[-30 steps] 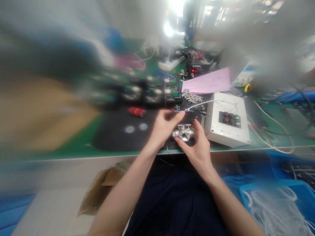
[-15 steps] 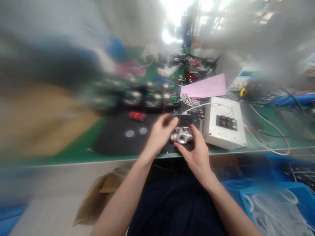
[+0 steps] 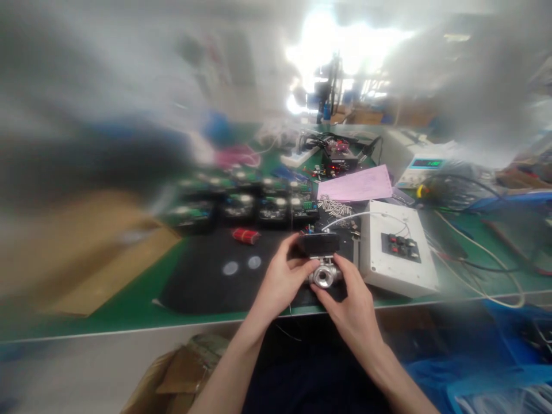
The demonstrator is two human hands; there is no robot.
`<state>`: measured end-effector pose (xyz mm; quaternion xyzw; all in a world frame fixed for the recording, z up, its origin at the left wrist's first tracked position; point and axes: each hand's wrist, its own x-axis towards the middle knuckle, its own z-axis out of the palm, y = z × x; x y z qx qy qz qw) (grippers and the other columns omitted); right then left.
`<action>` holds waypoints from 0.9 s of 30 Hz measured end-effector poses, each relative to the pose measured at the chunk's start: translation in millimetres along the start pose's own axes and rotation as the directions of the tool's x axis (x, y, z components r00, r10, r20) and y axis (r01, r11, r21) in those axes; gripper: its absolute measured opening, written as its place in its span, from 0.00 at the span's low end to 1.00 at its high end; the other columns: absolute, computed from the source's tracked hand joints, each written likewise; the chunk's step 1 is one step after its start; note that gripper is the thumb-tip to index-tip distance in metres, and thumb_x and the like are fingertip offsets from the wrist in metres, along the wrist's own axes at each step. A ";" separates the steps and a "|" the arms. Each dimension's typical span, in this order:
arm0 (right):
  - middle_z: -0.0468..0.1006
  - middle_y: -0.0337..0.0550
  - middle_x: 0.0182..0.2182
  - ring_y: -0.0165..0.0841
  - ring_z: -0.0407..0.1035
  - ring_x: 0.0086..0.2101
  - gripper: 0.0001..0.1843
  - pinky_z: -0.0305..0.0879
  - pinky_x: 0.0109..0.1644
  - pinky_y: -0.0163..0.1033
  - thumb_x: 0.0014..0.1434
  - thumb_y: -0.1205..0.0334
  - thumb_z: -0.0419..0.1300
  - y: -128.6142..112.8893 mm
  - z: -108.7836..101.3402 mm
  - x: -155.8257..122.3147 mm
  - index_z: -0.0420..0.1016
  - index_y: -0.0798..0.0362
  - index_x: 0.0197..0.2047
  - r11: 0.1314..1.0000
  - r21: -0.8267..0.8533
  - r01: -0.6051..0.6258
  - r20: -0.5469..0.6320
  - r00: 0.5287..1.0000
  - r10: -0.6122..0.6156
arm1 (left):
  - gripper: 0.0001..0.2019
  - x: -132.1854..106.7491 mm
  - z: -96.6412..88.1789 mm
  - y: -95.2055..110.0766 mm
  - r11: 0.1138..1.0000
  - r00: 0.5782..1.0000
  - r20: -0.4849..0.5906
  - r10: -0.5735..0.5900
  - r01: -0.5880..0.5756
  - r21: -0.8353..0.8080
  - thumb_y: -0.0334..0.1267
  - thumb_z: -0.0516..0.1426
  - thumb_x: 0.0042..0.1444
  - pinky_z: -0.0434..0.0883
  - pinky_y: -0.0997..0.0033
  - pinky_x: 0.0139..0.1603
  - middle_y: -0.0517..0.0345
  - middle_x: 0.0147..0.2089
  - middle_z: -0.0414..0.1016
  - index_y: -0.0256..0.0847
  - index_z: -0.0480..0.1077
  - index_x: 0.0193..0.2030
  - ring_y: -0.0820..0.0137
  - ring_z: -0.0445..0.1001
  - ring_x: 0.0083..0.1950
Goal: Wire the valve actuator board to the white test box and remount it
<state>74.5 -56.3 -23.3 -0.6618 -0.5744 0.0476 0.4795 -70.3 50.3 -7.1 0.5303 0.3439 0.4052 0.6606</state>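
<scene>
A metal valve (image 3: 324, 277) with a round port facing me sits at the front of the black mat, and a black box (image 3: 322, 242) is attached on top of it. My left hand (image 3: 285, 277) is closed on the valve's left side, its thumb by the metal body and its other fingers partly hidden behind the black box. From the right, my right hand (image 3: 351, 292) grips the metal body between thumb and fingers. A thin white tube (image 3: 351, 216) runs from behind the black box towards a white box (image 3: 399, 247).
Several black-cased circuit boards (image 3: 273, 210) stand in rows behind a red bundle (image 3: 245, 236). Small metal pins (image 3: 334, 207) lie before a pink sheet (image 3: 356, 184). Cardboard (image 3: 125, 259) is at left; cables (image 3: 487, 253) and a power supply (image 3: 425, 164) are at right.
The camera has tilted up, so the bench appears lower. My left thumb has moved from the black box down to the metal body. My right hand keeps its grip on the valve.
</scene>
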 end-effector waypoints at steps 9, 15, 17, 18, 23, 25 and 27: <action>0.75 0.56 0.64 0.46 0.73 0.64 0.36 0.75 0.68 0.52 0.66 0.63 0.68 -1.3 -9.8 3.4 0.63 0.51 0.73 0.998 -0.052 0.036 0.099 0.995 -0.030 | 0.42 0.0 -0.2 1.2 0.994 0.996 -0.009 -0.093 0.092 -0.051 0.43 0.72 0.60 0.82 0.56 0.59 0.47 0.61 0.80 0.48 0.58 0.75 0.55 0.84 0.58; 0.75 0.53 0.66 0.45 0.73 0.64 0.37 0.75 0.69 0.50 0.66 0.61 0.68 -1.0 -28.7 7.9 0.63 0.48 0.75 0.995 -0.076 0.061 0.181 0.982 -0.046 | 0.47 -4.4 1.9 2.9 0.989 0.989 -0.051 -0.141 0.138 -0.051 0.47 0.73 0.58 0.82 0.51 0.61 0.47 0.56 0.82 0.47 0.54 0.77 0.52 0.84 0.57; 0.76 0.52 0.66 0.45 0.75 0.64 0.36 0.77 0.67 0.49 0.66 0.60 0.68 -2.7 -38.2 9.5 0.64 0.47 0.74 0.994 -0.085 0.074 0.195 0.979 -0.056 | 0.46 -8.6 1.2 3.2 0.993 0.989 -0.088 -0.117 0.118 0.002 0.48 0.72 0.58 0.83 0.49 0.60 0.44 0.61 0.79 0.47 0.55 0.77 0.51 0.83 0.58; 0.77 0.50 0.65 0.45 0.76 0.62 0.36 0.78 0.66 0.47 0.66 0.59 0.68 -3.7 -42.9 10.0 0.66 0.46 0.74 0.992 -0.088 0.089 0.193 0.979 -0.070 | 0.45 -11.2 -0.2 3.1 0.994 0.989 -0.110 -0.099 0.104 0.039 0.48 0.72 0.58 0.83 0.49 0.60 0.43 0.63 0.77 0.48 0.57 0.77 0.50 0.83 0.59; 0.85 0.40 0.57 0.44 0.85 0.50 0.37 0.87 0.51 0.43 0.62 0.58 0.70 -2.9 -61.5 7.0 0.70 0.35 0.72 0.981 -0.090 0.170 0.142 0.978 -0.156 | 0.38 -28.0 -13.0 1.8 0.970 0.986 -0.164 -0.017 0.056 0.238 0.45 0.70 0.61 0.82 0.50 0.63 0.44 0.71 0.70 0.53 0.61 0.75 0.50 0.81 0.61; 0.87 0.37 0.50 0.44 0.86 0.43 0.37 0.89 0.44 0.45 0.59 0.56 0.71 5.5 -66.7 9.2 0.72 0.28 0.70 0.983 -0.093 0.159 0.112 0.983 -0.148 | 0.34 -35.1 -16.5 2.6 0.959 0.982 -0.186 0.032 0.022 0.281 0.45 0.69 0.64 0.82 0.50 0.63 0.47 0.72 0.67 0.55 0.64 0.73 0.52 0.82 0.60; 0.89 0.38 0.42 0.47 0.86 0.42 0.35 0.89 0.41 0.50 0.56 0.50 0.70 19.7 -67.0 20.1 0.75 0.22 0.66 0.986 -0.060 0.154 0.108 0.983 -0.147 | 0.28 -40.5 -18.2 4.6 0.960 0.964 -0.251 0.088 -0.014 0.281 0.46 0.67 0.65 0.84 0.52 0.61 0.50 0.73 0.66 0.57 0.68 0.70 0.53 0.83 0.58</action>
